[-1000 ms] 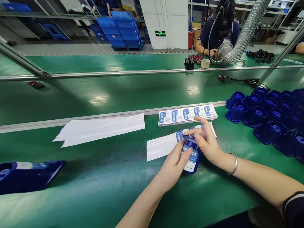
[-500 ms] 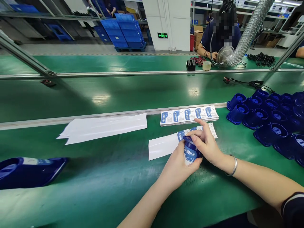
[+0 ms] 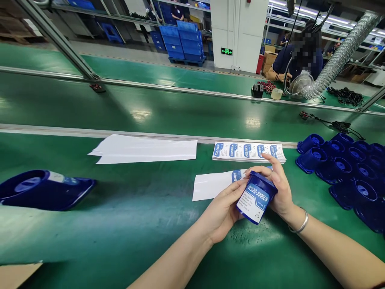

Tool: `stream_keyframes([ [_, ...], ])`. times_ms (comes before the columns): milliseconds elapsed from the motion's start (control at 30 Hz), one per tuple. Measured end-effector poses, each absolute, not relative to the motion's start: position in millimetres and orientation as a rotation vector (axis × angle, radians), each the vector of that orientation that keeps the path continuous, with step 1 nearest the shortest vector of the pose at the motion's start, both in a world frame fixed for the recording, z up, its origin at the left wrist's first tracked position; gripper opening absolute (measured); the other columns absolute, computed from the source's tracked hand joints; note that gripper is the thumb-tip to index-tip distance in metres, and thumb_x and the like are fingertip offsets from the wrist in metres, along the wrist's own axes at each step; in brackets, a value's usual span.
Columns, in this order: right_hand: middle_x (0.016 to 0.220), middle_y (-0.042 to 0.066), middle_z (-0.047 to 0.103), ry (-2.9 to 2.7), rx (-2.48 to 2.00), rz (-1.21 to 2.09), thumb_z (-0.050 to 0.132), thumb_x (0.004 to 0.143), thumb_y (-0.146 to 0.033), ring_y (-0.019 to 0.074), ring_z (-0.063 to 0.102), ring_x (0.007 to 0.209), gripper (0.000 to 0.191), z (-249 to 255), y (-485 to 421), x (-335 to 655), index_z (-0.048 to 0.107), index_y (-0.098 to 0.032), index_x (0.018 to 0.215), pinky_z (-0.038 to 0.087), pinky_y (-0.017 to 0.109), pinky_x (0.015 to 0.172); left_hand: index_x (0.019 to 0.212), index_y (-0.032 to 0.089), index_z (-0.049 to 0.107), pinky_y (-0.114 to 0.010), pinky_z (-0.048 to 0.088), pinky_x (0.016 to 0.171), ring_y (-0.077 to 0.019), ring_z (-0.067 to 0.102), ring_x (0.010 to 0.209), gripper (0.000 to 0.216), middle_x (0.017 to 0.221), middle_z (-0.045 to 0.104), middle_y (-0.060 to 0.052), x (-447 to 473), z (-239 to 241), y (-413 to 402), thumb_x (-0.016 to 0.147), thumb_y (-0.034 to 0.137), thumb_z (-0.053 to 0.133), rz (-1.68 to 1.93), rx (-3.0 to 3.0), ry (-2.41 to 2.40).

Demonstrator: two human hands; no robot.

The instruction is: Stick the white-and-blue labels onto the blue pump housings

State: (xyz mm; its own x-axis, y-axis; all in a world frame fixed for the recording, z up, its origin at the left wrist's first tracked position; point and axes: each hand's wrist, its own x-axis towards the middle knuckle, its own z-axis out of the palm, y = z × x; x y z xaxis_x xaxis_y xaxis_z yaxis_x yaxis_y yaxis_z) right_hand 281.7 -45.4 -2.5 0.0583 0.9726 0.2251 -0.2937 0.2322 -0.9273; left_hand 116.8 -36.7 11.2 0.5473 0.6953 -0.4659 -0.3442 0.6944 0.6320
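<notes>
Between my two hands is a blue plastic housing [image 3: 262, 182], tilted, with a white-and-blue printed label [image 3: 254, 198] on the side facing me. My left hand [image 3: 224, 212] grips it from the left, its fingers partly hidden behind it. My right hand [image 3: 281, 190] holds the upper right side, with the index finger raised off it. Just behind them lies a label strip [image 3: 212, 185], part bare backing and part printed labels, half covered by my hands. Farther back sits a stack of label sheets [image 3: 249, 151].
Blank white backing strips [image 3: 147, 149] lie to the left on the green table [image 3: 135, 241]. One labelled blue housing [image 3: 39, 188] stands at far left; many more [image 3: 343, 168] crowd the right. A metal rail [image 3: 180, 89] crosses behind. A co-worker [image 3: 303, 52] sits opposite near a foil duct [image 3: 343, 56].
The housing has been turned so its whole label faces me, where fingers covered much of it before. My left thumb has moved off the label. The camera view has tilted and shifted.
</notes>
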Motion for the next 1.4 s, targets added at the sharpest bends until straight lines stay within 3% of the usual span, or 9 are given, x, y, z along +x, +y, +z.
stream_keyframes([
  [200, 0.112, 0.008, 0.07, -1.16, -0.84, 1.077, 0.055, 0.095, -0.055, 0.0278, 0.065, 0.108, 0.055, -5, -47, 281, 0.035, -0.027, 0.138, 0.05, 0.049, 0.1, 0.107, 0.022, 0.073, -0.023, 0.048, 0.078, -0.0153, 0.062, 0.091, 0.032, 0.102, 0.072, -0.004, 117, 13, -40, 0.082, 0.041, 0.079, 0.759, 0.61, 0.75],
  [467, 0.11, 0.006, 0.072, -1.132, -0.918, 1.015, 0.058, 0.097, -0.054, 0.025, 0.067, 0.103, 0.056, -13, -45, 280, 0.035, -0.028, 0.14, 0.052, 0.043, 0.092, 0.123, 0.024, 0.065, -0.037, 0.046, 0.1, -0.0263, 0.058, 0.119, 0.043, 0.124, 0.067, -0.007, 118, 11, -43, 0.087, 0.047, 0.071, 0.804, 0.934, 0.752],
  [667, 0.109, 0.007, 0.072, -1.118, -0.982, 1.007, 0.06, 0.095, -0.056, 0.0247, 0.067, 0.103, 0.057, -13, -43, 280, 0.037, -0.027, 0.139, 0.055, 0.039, 0.087, 0.132, 0.022, 0.053, -0.043, 0.043, 0.106, -0.0289, 0.055, 0.125, 0.049, 0.134, 0.061, -0.01, 117, 5, -43, 0.09, 0.043, 0.066, 0.786, 1.25, 0.839],
  [900, 0.106, 0.006, 0.073, -1.094, -0.967, 1.03, 0.062, 0.095, -0.053, 0.023, 0.068, 0.1, 0.056, -16, -41, 280, 0.037, -0.027, 0.139, 0.053, 0.039, 0.09, 0.138, 0.017, 0.043, -0.049, 0.047, 0.102, -0.0318, 0.057, 0.12, 0.064, 0.134, 0.058, -0.016, 120, 4, -44, 0.083, 0.039, 0.066, 0.713, 1.484, 0.971],
  [1200, 0.104, 0.005, 0.074, -1.048, -0.98, 1.064, 0.064, 0.095, -0.05, 0.0225, 0.069, 0.095, 0.055, -12, -40, 281, 0.038, -0.028, 0.137, 0.054, 0.037, 0.084, 0.15, 0.015, 0.035, -0.053, 0.033, 0.118, -0.0391, 0.038, 0.142, 0.101, 0.152, 0.043, -0.019, 117, 4, -45, 0.064, 0.033, 0.085, 0.65, 1.612, 0.998],
  [1267, 0.103, 0.004, 0.074, -1.032, -0.975, 1.056, 0.063, 0.095, -0.05, 0.0225, 0.068, 0.095, 0.052, -13, -38, 282, 0.04, -0.028, 0.137, 0.054, 0.037, 0.084, 0.148, 0.019, 0.04, -0.053, 0.037, 0.115, -0.0382, 0.042, 0.139, 0.094, 0.151, 0.046, -0.016, 115, 8, -42, 0.069, 0.043, 0.084, 0.669, 1.379, 0.906],
  [1333, 0.104, 0.005, 0.073, -1.024, -0.954, 1.045, 0.062, 0.096, -0.05, 0.0237, 0.068, 0.098, 0.051, -14, -37, 283, 0.042, -0.028, 0.137, 0.053, 0.039, 0.087, 0.143, 0.023, 0.049, -0.054, 0.047, 0.106, -0.0361, 0.048, 0.134, 0.069, 0.148, 0.051, -0.013, 114, 12, -37, 0.085, 0.055, 0.067, 0.702, 1.062, 0.808],
  [1400, 0.104, 0.006, 0.073, -1.011, -0.922, 1.041, 0.061, 0.095, -0.05, 0.0253, 0.068, 0.099, 0.05, -14, -36, 284, 0.043, -0.027, 0.136, 0.053, 0.042, 0.088, 0.137, 0.026, 0.057, -0.052, 0.057, 0.091, -0.0344, 0.054, 0.126, 0.049, 0.144, 0.055, -0.012, 115, 15, -33, 0.096, 0.052, 0.052, 0.704, 0.798, 0.767],
])
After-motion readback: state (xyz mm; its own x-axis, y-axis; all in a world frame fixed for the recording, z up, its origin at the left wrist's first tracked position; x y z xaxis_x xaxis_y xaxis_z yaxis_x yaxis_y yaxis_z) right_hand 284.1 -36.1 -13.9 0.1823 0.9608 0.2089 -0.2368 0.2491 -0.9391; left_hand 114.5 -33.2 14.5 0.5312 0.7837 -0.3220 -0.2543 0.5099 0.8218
